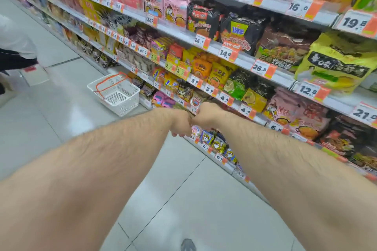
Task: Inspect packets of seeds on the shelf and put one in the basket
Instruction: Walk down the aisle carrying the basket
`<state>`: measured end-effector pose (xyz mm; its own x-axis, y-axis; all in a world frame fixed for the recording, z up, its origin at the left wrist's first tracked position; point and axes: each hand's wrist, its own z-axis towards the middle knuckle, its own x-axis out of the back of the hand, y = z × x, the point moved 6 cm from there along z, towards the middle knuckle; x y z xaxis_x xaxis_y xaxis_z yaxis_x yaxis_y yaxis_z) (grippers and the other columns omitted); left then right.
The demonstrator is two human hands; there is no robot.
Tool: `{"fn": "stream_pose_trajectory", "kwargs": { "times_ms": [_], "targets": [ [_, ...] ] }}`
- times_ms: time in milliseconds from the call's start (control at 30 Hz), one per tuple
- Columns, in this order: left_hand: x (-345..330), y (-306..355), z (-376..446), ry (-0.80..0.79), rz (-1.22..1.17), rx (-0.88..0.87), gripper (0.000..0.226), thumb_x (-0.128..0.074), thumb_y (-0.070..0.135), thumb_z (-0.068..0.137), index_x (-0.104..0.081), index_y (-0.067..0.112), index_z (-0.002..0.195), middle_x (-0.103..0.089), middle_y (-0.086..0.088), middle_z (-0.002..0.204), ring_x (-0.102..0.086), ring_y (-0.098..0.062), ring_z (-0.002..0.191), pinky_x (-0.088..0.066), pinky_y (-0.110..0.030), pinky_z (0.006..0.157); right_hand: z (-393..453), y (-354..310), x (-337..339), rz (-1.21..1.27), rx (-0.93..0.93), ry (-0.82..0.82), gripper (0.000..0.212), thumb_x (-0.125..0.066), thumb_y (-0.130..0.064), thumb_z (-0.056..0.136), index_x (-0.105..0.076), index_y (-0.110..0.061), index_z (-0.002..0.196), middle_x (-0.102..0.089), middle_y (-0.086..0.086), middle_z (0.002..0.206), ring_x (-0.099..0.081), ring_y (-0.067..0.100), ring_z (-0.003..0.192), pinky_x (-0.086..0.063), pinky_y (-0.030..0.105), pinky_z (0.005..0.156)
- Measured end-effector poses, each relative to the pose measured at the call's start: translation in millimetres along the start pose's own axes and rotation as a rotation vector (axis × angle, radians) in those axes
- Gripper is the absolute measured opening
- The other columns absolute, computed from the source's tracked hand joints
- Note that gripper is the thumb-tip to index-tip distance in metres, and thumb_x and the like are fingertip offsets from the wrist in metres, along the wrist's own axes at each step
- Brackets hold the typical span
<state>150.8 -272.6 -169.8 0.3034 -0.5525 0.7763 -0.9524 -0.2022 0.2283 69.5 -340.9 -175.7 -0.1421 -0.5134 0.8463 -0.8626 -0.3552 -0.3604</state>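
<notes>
Both bare forearms stretch forward toward the low tiers of the long white metal supermarket shelf (228, 47) that runs from 10 o'clock to 4 o'clock. The left hand (180, 126) and the right hand (206, 117) meet at the centre, touching each other, fingers curled inward in front of the small colourful packets (216, 144) on the lower tier. A sliver of pink-and-white packet (196, 129) shows just below them, though whether either hand actually grips it I cannot tell (the backs of the hands hide the fingers). The white plastic mesh basket with orange wire handles (116, 92) stands on the pale tiled floor (183, 189) at about 10 o'clock from the hands, close against the shelf base and apart from both hands. White and orange price tags (262, 68) line the shelf edges. A grey shoe tip (187, 244) shows at 6 o'clock.
</notes>
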Motion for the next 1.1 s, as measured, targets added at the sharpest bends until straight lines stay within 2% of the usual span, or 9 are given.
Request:
{"fn": "stream_pose_trajectory", "kwargs": {
  "times_ms": [133,333,467,633,700,800,900,1000,1100],
  "targets": [
    [44,-42,66,-0.027,-0.052,0.047,0.018,-0.054,0.025,0.095,-0.063,0.013,0.085,-0.060,0.003,0.072,-0.056,-0.016,0.066,-0.044,-0.027,0.061,89,-21,13,0.026,0.011,-0.046,0.040,-0.061,-0.035,0.091,-0.058,-0.008,0.062,-0.063,0.008,0.061,-0.058,0.021,0.054,-0.045,0.025,0.050],
    [90,-119,165,-0.080,-0.071,0.049,0.020,-0.054,0.025,0.095,-0.060,0.018,0.077,-0.060,0.005,0.071,-0.054,-0.011,0.062,-0.048,-0.029,0.071,208,-54,13,0.006,-0.029,-0.115,0.034,-0.059,-0.025,0.089,-0.054,-0.010,0.059,-0.055,0.005,0.055,-0.052,0.020,0.050,-0.038,0.024,0.044],
    [133,-184,235,-0.081,-0.055,0.006,0.020,-0.054,0.028,0.094,-0.063,0.017,0.080,-0.062,0.002,0.071,-0.053,-0.012,0.059,-0.043,-0.024,0.056,298,-88,15,-0.020,-0.086,-0.117,0.036,-0.059,-0.027,0.090,-0.054,-0.009,0.059,-0.056,0.006,0.056,-0.050,0.018,0.047,-0.035,0.022,0.042],
    [199,-281,291,-0.108,-0.095,-0.086,0.019,-0.048,0.020,0.097,-0.064,0.010,0.098,-0.059,-0.001,0.075,-0.051,-0.014,0.063,-0.040,-0.022,0.053,410,-151,19,-0.008,-0.178,-0.079,0.039,-0.057,-0.028,0.091,-0.044,-0.012,0.059,-0.045,0.005,0.056,-0.040,0.019,0.048,-0.030,0.026,0.044],
    [225,-327,309,-0.124,-0.081,-0.068,0.021,-0.047,0.018,0.098,-0.066,0.007,0.100,-0.066,-0.008,0.085,-0.056,-0.020,0.069,-0.041,-0.022,0.053,451,-183,19,-0.025,-0.181,-0.085,0.043,-0.055,-0.032,0.093,-0.039,-0.013,0.057,-0.040,0.004,0.054,-0.037,0.019,0.048,-0.027,0.027,0.043],
    [253,-391,349,-0.157,-0.069,-0.020,0.020,-0.051,0.013,0.097,-0.068,0.006,0.091,-0.072,-0.016,0.108,-0.063,-0.026,0.079,-0.051,-0.026,0.063,511,-230,18,0.008,-0.171,-0.131,0.036,-0.056,-0.027,0.090,-0.044,-0.013,0.059,-0.046,0.006,0.055,-0.048,0.026,0.056,-0.033,0.026,0.048],
    [281,-447,392,-0.098,-0.135,0.031,0.019,-0.058,0.017,0.096,-0.070,0.006,0.106,-0.072,-0.008,0.098,-0.061,-0.018,0.071,-0.048,-0.018,0.056,573,-265,18,0.102,-0.191,-0.130,0.027,-0.058,-0.025,0.087,-0.056,-0.009,0.066,-0.053,0.004,0.053,-0.052,0.022,0.051,-0.041,0.026,0.051],
    [303,-497,440,-0.096,-0.134,0.066,0.019,-0.058,0.016,0.096,-0.070,0.006,0.106,-0.065,-0.003,0.083,-0.055,-0.010,0.057,-0.042,-0.015,0.046,642,-290,7,0.214,-0.205,-0.152,0.026,-0.059,-0.024,0.087,-0.059,-0.009,0.066,-0.058,0.006,0.053,-0.057,0.022,0.049,-0.048,0.028,0.052],
    [319,-547,496,-0.125,-0.121,0.106,0.021,-0.057,0.019,0.096,-0.070,0.007,0.108,-0.072,-0.007,0.105,-0.067,-0.016,0.075,-0.046,-0.020,0.054,717,-311,-8,0.253,-0.195,-0.158,0.037,-0.060,-0.033,0.089,-0.056,-0.009,0.061,-0.055,0.006,0.052,-0.054,0.021,0.050,-0.038,0.022,0.046]
  ]
}}
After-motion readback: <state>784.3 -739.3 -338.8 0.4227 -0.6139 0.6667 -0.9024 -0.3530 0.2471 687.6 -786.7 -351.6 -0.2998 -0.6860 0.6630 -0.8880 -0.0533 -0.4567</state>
